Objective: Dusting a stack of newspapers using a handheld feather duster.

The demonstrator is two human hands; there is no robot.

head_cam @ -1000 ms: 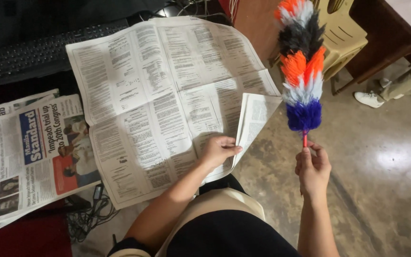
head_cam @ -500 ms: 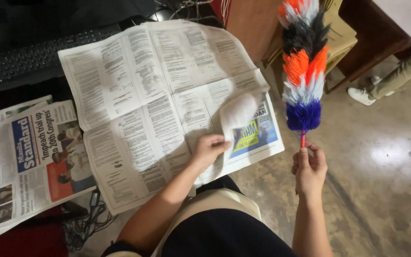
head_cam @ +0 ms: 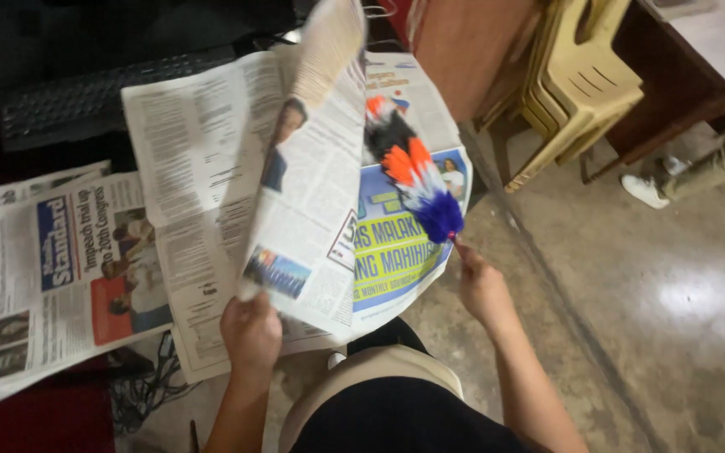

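Since a second ago, I see the left hand (head_cam: 251,330) has lifted a newspaper page (head_cam: 308,176) upright, clamped on its lower edge, while the right hand (head_cam: 480,281), closed on the feather duster (head_cam: 413,180) handle, has swung its head down onto the coloured advert page (head_cam: 396,252) just right of that lifted page. That sheet overhangs the tabletop edge; open concrete floor (head_cam: 656,302) lies further right, stacked plastic chairs (head_cam: 576,88) beyond.

Newspaper page (head_cam: 312,176) above the left fingers (head_cam: 249,312): thin matt newsprint, creased. Feather duster (head_cam: 413,180) beyond the right fingers (head_cam: 472,267): fluffy synthetic-looking fibres. Stacked chairs (head_cam: 585,80): smooth plastic. Floor (head_cam: 673,294): polished concrete, glossy patches.
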